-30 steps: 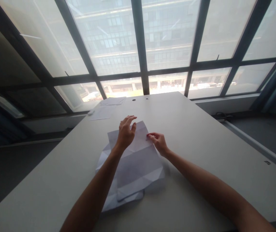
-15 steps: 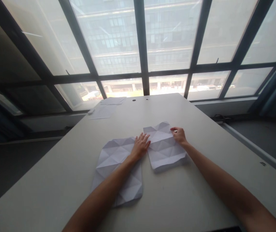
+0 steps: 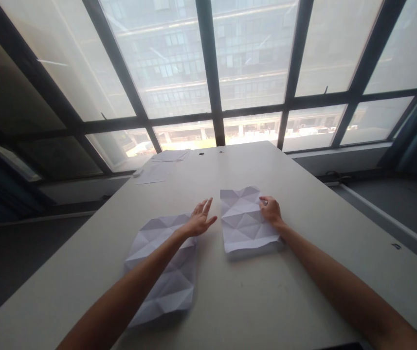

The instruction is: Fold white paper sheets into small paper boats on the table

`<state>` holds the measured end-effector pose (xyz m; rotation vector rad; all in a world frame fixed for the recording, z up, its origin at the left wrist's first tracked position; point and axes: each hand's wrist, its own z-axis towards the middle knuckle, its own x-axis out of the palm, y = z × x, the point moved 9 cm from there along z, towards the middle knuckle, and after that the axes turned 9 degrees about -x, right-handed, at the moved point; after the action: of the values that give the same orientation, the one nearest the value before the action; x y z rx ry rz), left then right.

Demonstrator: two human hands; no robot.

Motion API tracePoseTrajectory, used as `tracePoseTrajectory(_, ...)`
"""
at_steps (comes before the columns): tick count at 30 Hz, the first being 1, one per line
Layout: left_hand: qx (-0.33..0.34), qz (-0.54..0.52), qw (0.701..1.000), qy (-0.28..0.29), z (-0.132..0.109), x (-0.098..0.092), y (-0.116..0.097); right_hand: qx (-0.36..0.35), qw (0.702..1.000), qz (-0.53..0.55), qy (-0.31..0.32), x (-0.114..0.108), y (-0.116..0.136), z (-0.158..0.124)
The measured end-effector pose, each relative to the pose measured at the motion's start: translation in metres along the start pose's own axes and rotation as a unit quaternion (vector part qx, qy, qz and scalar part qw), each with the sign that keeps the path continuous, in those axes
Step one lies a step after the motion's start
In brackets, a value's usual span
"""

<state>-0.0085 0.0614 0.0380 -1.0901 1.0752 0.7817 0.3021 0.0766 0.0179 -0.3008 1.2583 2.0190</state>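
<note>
White paper at the left: left creased sheet (image 3: pixel 164 265), pressed into a relief of triangular facets, lying flat on the pale matte counter (image 3: pixel 303 291), its left side not far from the counter's slanting left edge, with the forearm crossing over it. Well beyond, by the far left corner, loose papers (image 3: pixel 157 171), smooth and flat. Left hand (image 3: pixel 198 222) at that sheet's far right corner, grip open, fingers straight and spread, thumb out toward the gap; contact with the paper not clear. Narrow strip of bare counter between the two sheets. Right creased sheet (image 3: pixel 246 221), same triangular relief, roughly rectangular, near edge slightly raised over a thin shadow. Right hand (image 3: pixel 272 211) on its right edge near the far corner, fingers curled onto the paper; grip pinching or only pressing, cannot tell. Broad bare counter in front and to the right, smooth, running to a straight right edge. Dark-framed window (image 3: pixel 208 63) beyond the far edge.
</note>
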Motion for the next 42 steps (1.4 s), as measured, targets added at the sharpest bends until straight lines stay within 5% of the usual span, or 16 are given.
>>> tracePoseTrajectory(4, 0.076, -0.031, 0.994, -0.078, 0.019, -0.016, -0.044, -0.003, 1.0, -0.003, 0.002, 0.0, 0.003, -0.001)
tracePoseTrajectory(8, 0.103, -0.063, 0.989, -0.082, 0.019, 0.006, -0.065, -0.006, 1.0, -0.002, 0.003, 0.002, 0.002, -0.002)
tracePoseTrajectory(13, 0.096, -0.014, 0.995, 0.013, 0.009, 0.037, -0.058, -0.011, 1.0, -0.005, 0.001, 0.003, 0.002, -0.004)
tracePoseTrajectory(18, 0.094, 0.01, 0.994, 0.053, 0.0, 0.034, -0.057, -0.01, 1.0, -0.009, 0.008, 0.002, 0.007, -0.006)
tracePoseTrajectory(26, 0.086, -0.013, 0.995, 0.052, 0.002, 0.03, -0.057, -0.125, 0.976, -0.167, 0.06, -0.007, 0.047, -0.017)
tracePoseTrajectory(30, 0.089, -0.023, 0.995, 0.045, 0.003, 0.029, -0.058, -0.235, 0.944, -0.132, 0.189, 0.011, 0.067, -0.035)
tracePoseTrajectory(42, 0.078, -0.05, 0.996, 0.012, 0.005, 0.022, -0.06, -0.226, 0.932, -0.091, 0.267, 0.012, 0.061, -0.042)
